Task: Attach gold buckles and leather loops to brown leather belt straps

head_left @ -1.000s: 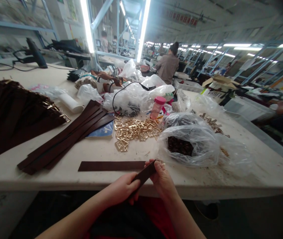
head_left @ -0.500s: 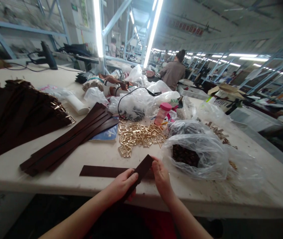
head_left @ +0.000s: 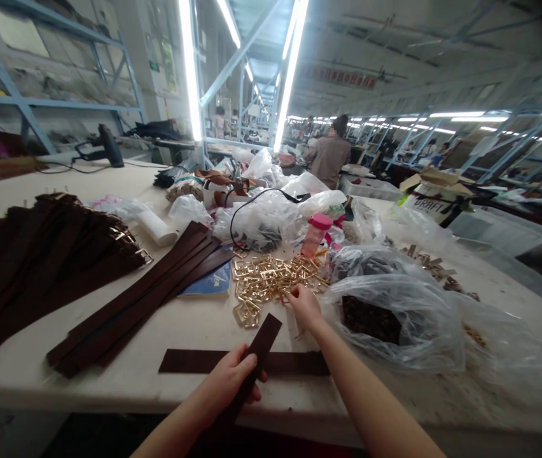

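Observation:
My left hand point(head_left: 233, 381) is closed around a dark brown leather strap point(head_left: 265, 337), its thumb on top and the free end pointing up and away. Beneath that strap, a second brown strap point(head_left: 189, 360) lies flat across the table near its front edge. My right hand point(head_left: 304, 308) is at the near right edge of a heap of gold metal buckles point(head_left: 271, 277). Its fingers are curled together there, and whatever is between them is hidden. A clear plastic bag point(head_left: 423, 318) with small dark brown pieces inside lies right of my right forearm.
Brown straps point(head_left: 142, 299) lie fanned over a blue booklet point(head_left: 208, 283). A large stack of straps with buckles point(head_left: 51, 254) fills the left side. Behind the buckles stand a pink-lidded jar point(head_left: 316, 235) and crumpled plastic bags point(head_left: 261, 216). A person point(head_left: 331, 156) is farther back.
My right hand has left the strap's end and moved forward to the buckle heap. My left hand still holds the strap. The camera view has tipped up slightly.

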Motion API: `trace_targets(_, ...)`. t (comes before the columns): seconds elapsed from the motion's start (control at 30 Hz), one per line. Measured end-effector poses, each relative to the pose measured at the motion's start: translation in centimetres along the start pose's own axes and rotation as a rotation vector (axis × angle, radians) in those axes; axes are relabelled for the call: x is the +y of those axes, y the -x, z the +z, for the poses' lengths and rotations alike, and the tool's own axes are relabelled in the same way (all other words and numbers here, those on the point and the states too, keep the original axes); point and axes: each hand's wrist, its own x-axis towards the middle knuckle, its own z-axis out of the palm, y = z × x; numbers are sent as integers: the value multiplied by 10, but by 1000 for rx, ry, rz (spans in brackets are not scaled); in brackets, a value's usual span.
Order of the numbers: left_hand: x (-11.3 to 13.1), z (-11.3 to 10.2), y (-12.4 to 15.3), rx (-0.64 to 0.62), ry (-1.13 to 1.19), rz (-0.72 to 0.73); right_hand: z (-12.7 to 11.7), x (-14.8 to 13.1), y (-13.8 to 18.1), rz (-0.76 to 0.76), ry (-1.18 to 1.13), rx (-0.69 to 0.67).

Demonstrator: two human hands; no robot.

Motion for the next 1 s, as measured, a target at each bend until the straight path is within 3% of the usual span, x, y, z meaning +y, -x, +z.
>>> trace_targets(0.2, 1, 3, -13, -3, -123, 101, -24, -25, 56, -130, -89, -153)
trace_targets(0.37, 4, 12, 4, -84, -55, 181, -43, -41, 110, -280, -255, -163)
trace_targets(0.43, 7, 13, 13, -161, -22, 173, -47, -41, 123, -177, -465, -142)
trace_targets(0.53, 10, 16, 25, -246, -9, 171, -49, -36, 138, 99, -766, -143)
trace_targets(0.63, 12, 22, 32, -293, -12, 166, -47, -33, 153, 292, -914, -389)
trace_targets(0.73, 12, 28, 36, -294, -13, 131, -46, -34, 169, 341, -1051, -539)
trace_targets(1.0, 2, 37, 36, -274, -112, 93, -51, -34, 186, 385, -1139, -541)
